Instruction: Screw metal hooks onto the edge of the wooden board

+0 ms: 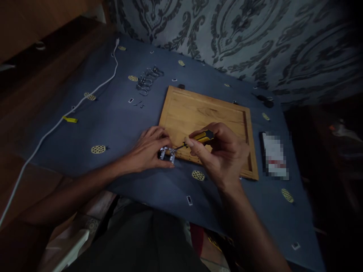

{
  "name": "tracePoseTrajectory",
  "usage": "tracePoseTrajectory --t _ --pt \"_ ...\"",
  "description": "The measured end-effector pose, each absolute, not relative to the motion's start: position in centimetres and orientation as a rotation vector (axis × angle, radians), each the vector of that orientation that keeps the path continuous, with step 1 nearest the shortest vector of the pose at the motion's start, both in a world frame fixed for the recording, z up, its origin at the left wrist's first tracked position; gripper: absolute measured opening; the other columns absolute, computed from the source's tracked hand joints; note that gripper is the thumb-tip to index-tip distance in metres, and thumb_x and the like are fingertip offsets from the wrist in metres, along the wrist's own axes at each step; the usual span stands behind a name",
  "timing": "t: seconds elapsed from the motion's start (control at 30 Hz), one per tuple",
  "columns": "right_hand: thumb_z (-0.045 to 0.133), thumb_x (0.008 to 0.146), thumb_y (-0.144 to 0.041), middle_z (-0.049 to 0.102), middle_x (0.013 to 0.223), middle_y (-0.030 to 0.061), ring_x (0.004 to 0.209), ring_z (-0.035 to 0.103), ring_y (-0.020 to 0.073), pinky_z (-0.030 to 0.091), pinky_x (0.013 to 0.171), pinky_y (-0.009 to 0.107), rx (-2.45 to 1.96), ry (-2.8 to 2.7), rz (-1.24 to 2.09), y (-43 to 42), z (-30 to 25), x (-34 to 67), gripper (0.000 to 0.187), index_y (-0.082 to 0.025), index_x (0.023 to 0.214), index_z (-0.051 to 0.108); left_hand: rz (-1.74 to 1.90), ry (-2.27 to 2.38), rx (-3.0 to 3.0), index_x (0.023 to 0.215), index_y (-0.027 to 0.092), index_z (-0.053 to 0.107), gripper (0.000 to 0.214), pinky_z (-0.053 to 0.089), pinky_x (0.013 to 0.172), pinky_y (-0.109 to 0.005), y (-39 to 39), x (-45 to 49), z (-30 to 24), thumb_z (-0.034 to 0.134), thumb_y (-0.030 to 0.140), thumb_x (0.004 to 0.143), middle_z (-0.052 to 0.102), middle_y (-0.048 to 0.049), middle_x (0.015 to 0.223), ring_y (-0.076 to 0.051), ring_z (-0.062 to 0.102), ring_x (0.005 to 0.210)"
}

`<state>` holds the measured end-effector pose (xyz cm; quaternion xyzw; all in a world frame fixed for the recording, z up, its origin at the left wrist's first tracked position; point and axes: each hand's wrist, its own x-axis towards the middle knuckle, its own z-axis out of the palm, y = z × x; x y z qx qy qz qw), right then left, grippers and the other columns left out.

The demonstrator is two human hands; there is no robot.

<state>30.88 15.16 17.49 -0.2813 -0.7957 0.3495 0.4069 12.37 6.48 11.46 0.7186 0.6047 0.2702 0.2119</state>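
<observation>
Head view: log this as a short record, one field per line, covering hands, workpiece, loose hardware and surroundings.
Left hand: left hand pinching a metal fitting
Right hand: right hand gripping a yellow-and-black screwdriver
Screwdriver tip: at the fitting; exact contact unclear
Workpiece: framed wooden panel, lying flat, fitting at its near left corner
Loose hardware: curved metal hooks, small screws
Surface: blue pineapple-print tablecloth
Far left: white cable, yellow tag

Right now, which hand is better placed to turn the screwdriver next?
Probably the right hand: it grips the screwdriver, tip at the metal piece; the left hand holds that piece.
</observation>
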Motion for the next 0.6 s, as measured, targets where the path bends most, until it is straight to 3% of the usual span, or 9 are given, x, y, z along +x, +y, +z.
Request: tracePoseTrajectory --t 0.1,0.2,0.37,0.6 --pt "0.085 0.085 -0.041 0.069 0.081 -0.0009 0.063 0.063 0.0142 0.055 0.056 0.029 -0.677 -1.975 0.966 15.2 17.6 31.3 0.023 -0.024 0.087 0.069 0.764 1.682 1.996 0.111 0.025 0.069 0.051 0.04 0.113 -0.05 6.5 12.4 11.4 0.086 0.058 0.076 0.059 -0.0083 0.131 -0.034 0.044 0.138" --pt "0.08 0.09 -0.035 0.073 0.098 0.0022 0.079 0.069 0.0171 0.06 0.063 0.031 -0.608 -2.053 1.048 15.3 18.1 32.0 0.022 -0.028 0.11 0.073 0.785 1.679 1.989 0.106 0.025 0.069 0.049 0.04 0.114 -0.05 6.5 12.4 11.4 0.087 0.058 0.075 0.06 -0.0081 0.129 -0.034 0.044 0.138" --pt "0.075 0.095 -0.036 0.071 0.092 0.001 0.065 0.068 0.0129 0.06 0.056 0.028 -0.597 -1.937 0.963 14.9 18.8 32.4 0.008 -0.029 0.1 0.075 0.779 1.683 1.97 0.106 0.024 0.069 0.05 0.04 0.113 -0.051 6.5 12.4 11.5 0.089 0.056 0.074 0.06 -0.0084 0.128 -0.034 0.045 0.137" --pt "0.075 0.095 -0.037 0.07 0.085 -0.0014 0.056 0.067 0.0125 0.058 0.051 0.027 -0.64 -1.912 0.904 14.9 18.3 32.3 0.011 -0.026 0.096 0.072 0.786 1.679 1.967 0.107 0.024 0.07 0.048 0.039 0.113 -0.05 6.5 12.5 11.5 0.09 0.052 0.074 0.06 -0.0082 0.129 -0.034 0.045 0.137"
